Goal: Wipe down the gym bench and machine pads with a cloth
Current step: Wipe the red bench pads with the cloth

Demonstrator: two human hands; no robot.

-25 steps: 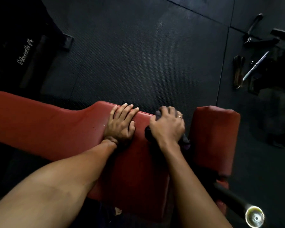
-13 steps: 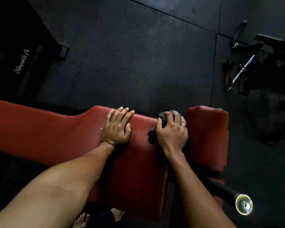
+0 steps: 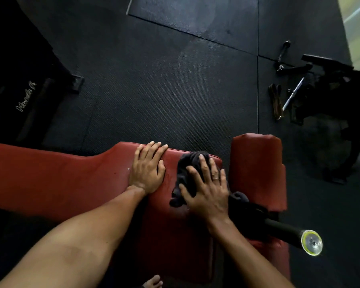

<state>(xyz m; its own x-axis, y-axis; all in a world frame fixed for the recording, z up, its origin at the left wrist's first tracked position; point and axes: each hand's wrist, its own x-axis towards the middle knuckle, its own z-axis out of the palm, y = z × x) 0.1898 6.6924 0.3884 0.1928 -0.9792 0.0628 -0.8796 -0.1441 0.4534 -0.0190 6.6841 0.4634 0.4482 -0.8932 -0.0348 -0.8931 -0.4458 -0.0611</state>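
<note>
Since the earlier frame, the right grip (image 3: 206,192) has been flattened, released, fingers spread on the dark cloth (image 3: 187,169) near the far edge of the red desk (image 3: 60,179), likely so more pad is covered. The left grip (image 3: 147,171) is laid flat, released, beside it as a brace.

There are two hands (image 3: 147,173) (image 3: 206,194), one dark cloth (image 3: 187,169), two red pads (image 3: 50,173) (image 3: 258,169), one black bar (image 3: 283,229), one bare foot (image 3: 153,282).
</note>
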